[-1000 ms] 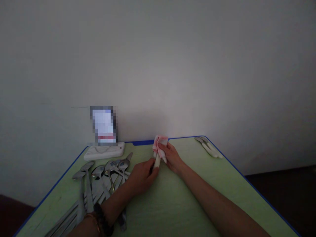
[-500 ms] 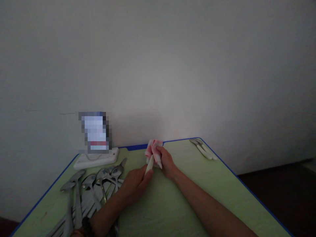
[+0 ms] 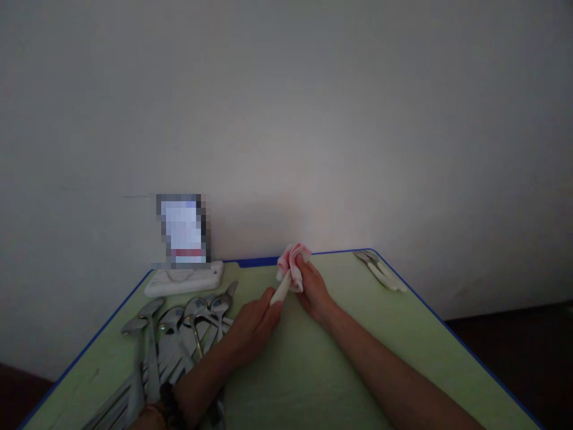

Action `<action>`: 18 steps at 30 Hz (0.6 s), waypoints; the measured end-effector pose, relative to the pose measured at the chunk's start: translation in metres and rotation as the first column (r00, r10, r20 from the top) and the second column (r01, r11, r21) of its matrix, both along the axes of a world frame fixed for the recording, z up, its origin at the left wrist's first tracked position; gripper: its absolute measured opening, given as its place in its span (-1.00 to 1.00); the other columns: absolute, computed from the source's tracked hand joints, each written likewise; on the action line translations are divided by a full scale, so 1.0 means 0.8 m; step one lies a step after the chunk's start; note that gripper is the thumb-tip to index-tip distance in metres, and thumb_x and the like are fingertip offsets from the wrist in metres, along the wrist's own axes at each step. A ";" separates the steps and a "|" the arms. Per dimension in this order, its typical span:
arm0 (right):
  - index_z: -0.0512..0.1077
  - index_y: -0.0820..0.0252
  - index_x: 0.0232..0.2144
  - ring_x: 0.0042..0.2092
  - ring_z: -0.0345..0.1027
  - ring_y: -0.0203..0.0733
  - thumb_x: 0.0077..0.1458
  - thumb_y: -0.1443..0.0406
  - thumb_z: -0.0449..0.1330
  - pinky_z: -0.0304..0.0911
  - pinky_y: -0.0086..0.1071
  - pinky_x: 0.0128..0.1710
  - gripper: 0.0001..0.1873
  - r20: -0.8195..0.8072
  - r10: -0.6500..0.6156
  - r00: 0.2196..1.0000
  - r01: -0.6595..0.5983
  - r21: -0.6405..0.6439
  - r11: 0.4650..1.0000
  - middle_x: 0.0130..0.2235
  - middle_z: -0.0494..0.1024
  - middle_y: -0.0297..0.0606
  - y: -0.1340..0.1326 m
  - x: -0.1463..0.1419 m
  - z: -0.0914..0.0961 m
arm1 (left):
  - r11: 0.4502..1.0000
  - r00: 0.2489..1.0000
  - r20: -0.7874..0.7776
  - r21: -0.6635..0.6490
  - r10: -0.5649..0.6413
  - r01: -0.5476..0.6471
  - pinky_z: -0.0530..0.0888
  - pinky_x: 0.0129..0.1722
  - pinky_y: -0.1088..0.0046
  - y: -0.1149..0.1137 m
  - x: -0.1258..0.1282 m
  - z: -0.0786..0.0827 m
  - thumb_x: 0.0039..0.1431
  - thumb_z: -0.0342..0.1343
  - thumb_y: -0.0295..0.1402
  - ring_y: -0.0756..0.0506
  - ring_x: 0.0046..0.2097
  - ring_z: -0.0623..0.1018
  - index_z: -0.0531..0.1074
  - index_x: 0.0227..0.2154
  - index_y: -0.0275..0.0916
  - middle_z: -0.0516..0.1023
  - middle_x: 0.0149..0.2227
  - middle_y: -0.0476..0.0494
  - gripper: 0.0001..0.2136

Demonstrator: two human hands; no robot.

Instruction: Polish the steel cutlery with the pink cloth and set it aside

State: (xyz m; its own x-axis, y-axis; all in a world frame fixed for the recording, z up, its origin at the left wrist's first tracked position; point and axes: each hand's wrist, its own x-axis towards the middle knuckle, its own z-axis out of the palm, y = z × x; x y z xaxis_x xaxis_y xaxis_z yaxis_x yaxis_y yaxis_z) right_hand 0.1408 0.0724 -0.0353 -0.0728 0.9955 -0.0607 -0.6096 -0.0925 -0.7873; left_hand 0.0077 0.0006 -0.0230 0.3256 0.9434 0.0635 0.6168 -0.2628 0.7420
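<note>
Dim and underexposed throughout, with a soft brighter patch on the wall (image 3: 295, 179) above the table (image 3: 313, 370) and darkening toward the corners. Soft overall, grain in the dark areas, faint glints on the spoons (image 3: 179, 322). One pixelated block left of centre; table edges splayed by wide-angle distortion.

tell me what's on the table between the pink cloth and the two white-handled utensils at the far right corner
Nothing: in the head view the green table is bare between the pink cloth, held in the right hand, and the white-handled utensils.
</note>
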 end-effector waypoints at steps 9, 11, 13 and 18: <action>0.37 0.24 -0.61 -0.58 0.13 -0.40 -0.17 0.29 0.20 0.07 -0.48 -0.56 -0.87 0.013 0.039 0.999 -0.039 -0.040 0.998 -0.64 0.34 -0.43 0.004 0.001 -0.003 | 0.999 0.999 -0.003 0.023 0.035 -0.035 0.16 -0.49 0.49 0.004 0.003 0.001 0.21 -0.32 -0.18 -0.02 -0.51 0.32 0.18 -0.44 -0.20 0.29 -0.57 0.03 -0.73; 0.41 0.24 -0.55 -0.52 0.22 -0.37 -0.18 0.28 0.23 0.14 -0.48 -0.48 -0.88 -0.022 0.003 1.000 -0.004 -0.029 1.000 -0.58 0.42 -0.40 0.007 0.002 -0.006 | 0.998 0.999 -0.022 0.044 0.044 -0.043 0.12 -0.52 0.50 0.005 0.004 0.003 0.20 -0.29 -0.19 -0.01 -0.53 0.28 0.16 -0.48 -0.20 0.25 -0.60 0.05 -0.74; 0.44 0.23 -0.46 -0.42 0.30 -0.34 -0.19 0.25 0.26 0.21 -0.46 -0.36 -0.81 -0.078 -0.012 0.997 0.010 -0.021 1.000 -0.48 0.49 -0.35 0.009 0.002 -0.006 | 0.997 0.999 -0.038 0.074 0.027 -0.025 0.08 -0.55 0.51 0.004 0.003 0.005 0.18 -0.26 -0.20 0.01 -0.56 0.24 0.14 -0.53 -0.20 0.19 -0.63 0.07 -0.74; 0.45 0.23 -0.40 -0.37 0.33 -0.31 -0.18 0.15 0.28 0.21 -0.43 -0.29 -0.71 -0.070 0.029 0.997 -0.029 0.007 1.000 -0.42 0.52 -0.31 0.002 0.003 0.002 | 0.989 0.996 -0.048 0.118 -0.079 0.085 0.07 -0.55 0.50 -0.001 0.002 0.008 0.18 -0.23 -0.22 0.03 -0.59 0.22 0.14 -0.56 -0.21 0.14 -0.65 0.09 -0.74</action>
State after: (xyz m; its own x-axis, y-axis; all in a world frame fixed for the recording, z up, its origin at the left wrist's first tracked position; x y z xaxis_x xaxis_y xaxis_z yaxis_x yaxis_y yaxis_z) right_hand 0.1429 0.0743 -0.0334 -0.1054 0.9932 -0.0490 -0.6601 -0.1067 -0.7435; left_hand 0.0090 -0.0004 -0.0167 0.4066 0.8997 0.1590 0.6203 -0.3996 0.6749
